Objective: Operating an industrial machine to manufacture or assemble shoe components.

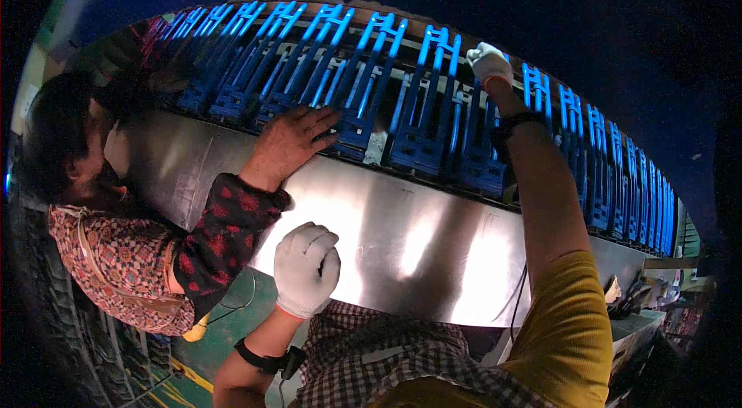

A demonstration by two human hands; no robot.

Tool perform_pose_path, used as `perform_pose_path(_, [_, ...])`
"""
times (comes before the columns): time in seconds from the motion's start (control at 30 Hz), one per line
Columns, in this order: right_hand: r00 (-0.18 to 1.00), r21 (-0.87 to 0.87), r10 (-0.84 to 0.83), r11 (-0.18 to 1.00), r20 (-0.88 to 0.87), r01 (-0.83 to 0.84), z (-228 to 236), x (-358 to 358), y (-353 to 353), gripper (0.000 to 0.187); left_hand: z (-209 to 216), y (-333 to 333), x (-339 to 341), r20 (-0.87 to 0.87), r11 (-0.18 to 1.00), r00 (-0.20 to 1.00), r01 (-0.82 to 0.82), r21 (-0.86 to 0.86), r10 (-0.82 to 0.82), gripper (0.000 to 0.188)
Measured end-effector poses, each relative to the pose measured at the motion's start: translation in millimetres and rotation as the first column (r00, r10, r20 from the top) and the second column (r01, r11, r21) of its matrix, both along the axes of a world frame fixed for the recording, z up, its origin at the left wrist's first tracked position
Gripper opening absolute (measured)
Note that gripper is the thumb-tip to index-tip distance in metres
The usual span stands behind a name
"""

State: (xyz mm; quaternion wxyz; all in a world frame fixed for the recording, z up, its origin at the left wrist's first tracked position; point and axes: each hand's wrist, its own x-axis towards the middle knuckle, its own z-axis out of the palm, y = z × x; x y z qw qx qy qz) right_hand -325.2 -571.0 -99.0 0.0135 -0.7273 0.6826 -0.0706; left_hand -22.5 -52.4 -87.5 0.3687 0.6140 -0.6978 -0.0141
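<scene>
A long curved row of blue metal frames (375, 45), each with upright bars and a short crosspiece, stands behind a shiny metal panel. My right hand (489, 62), in a white knit glove, is stretched far forward. Its fingers are closed at the top of one blue frame, whose upper end it covers. Closer to me, my left hand (307, 269), gloved the same way, is curled into a loose fist in front of the metal panel (410, 226). Nothing shows in that fist.
To my left another person in a patterned vest (116, 261) leans in, a bare hand (290, 145) at the lower part of the frames. Green floor (239, 315) with yellow lines shows below. A dark cable (519, 296) hangs before the panel. A bench (638, 323) stands at the right.
</scene>
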Motion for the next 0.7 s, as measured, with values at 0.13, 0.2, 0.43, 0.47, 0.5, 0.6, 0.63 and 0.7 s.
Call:
perform_pose_path(0.13, [0.935,-0.171,0.085,0.985,0.346,-0.027,-19.9,-7.5,38.4,0.029,-10.4,-4.1,1.1,0.004,0.999,1.0,0.015,-0.039,-0.015,0.032])
perform_pose_path(0.2, [0.689,-0.075,0.26,0.955,0.676,-0.287,-26.4,-2.2,86.3,0.025,-14.4,-8.1,1.0,0.002,1.0,1.0,0.0,0.007,0.0,0.028])
perform_pose_path(0.43, [0.876,-0.111,0.48,0.874,0.047,-0.473,13.6,69.6,104.7,0.023,-10.8,-10.6,1.7,0.001,1.0,1.0,-0.03,0.007,0.03,0.027])
perform_pose_path(0.47, [0.897,-0.125,0.442,0.892,0.033,-0.435,18.1,77.1,86.1,0.025,-9.4,-10.6,2.8,0.014,1.0,1.0,-0.028,0.006,0.028,0.027])
perform_pose_path(0.5, [0.924,-0.146,0.381,0.916,0.02,-0.374,19.7,85.4,67.6,0.027,-7.7,-9.1,4.3,0.013,0.999,0.999,-0.034,0.015,0.034,0.027])
perform_pose_path(0.6, [0.988,-0.164,0.155,0.974,-0.023,-0.156,10.7,103.2,30.0,0.036,-3.7,-8.4,8.3,0.011,0.999,0.999,-0.042,0.026,0.041,0.027])
perform_pose_path(0.63, [0.995,-0.167,0.092,0.981,-0.023,-0.095,6.9,104.9,23.8,0.039,-2.8,-8.3,9.4,0.008,0.999,0.999,-0.034,0.016,0.034,0.027])
perform_pose_path(0.7, [0.998,-0.175,0.065,0.983,0.019,-0.061,-0.1,105.8,21.1,0.044,-2.4,-9.3,11.5,0.003,0.999,1.0,-0.024,0.03,0.024,0.029])
